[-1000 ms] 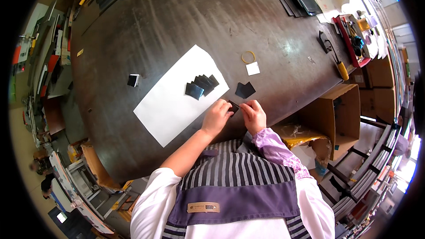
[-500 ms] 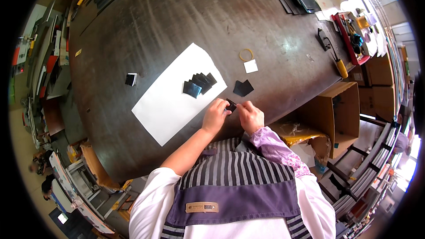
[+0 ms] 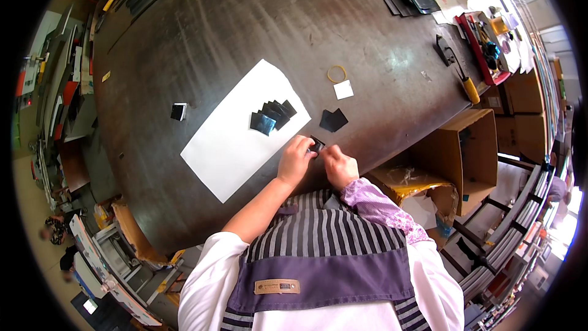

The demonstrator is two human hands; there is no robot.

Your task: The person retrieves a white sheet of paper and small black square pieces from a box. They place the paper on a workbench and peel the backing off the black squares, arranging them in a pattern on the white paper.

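Observation:
Near the table's front edge my left hand point(image 3: 297, 158) pinches a small black square piece point(image 3: 316, 145) between thumb and fingers. Close by on its right is my right hand point(image 3: 339, 167), with fingers curled and pressed together at the piece's edge; whatever they may grip is too small to make out. Ahead lies a white sheet of paper point(image 3: 223, 141), bearing a fanned row of several glossy black squares point(image 3: 263, 124) at its right side. Two overlapping black squares point(image 3: 334, 120) rest on the bare table beyond my hands.
A white square point(image 3: 343, 89) and a yellow rubber band point(image 3: 337, 74) lie farther back on the dark table point(image 3: 202, 43). A small black-and-white stack point(image 3: 179, 111) sits left of the paper. At right are a yellow-handled tool point(image 3: 470, 91), a red tool box point(image 3: 484, 49) and a cardboard box point(image 3: 478, 159).
My right hand has drawn slightly down, and its fingertips have shifted along the black piece's edge. The left hand keeps its hold on the piece.

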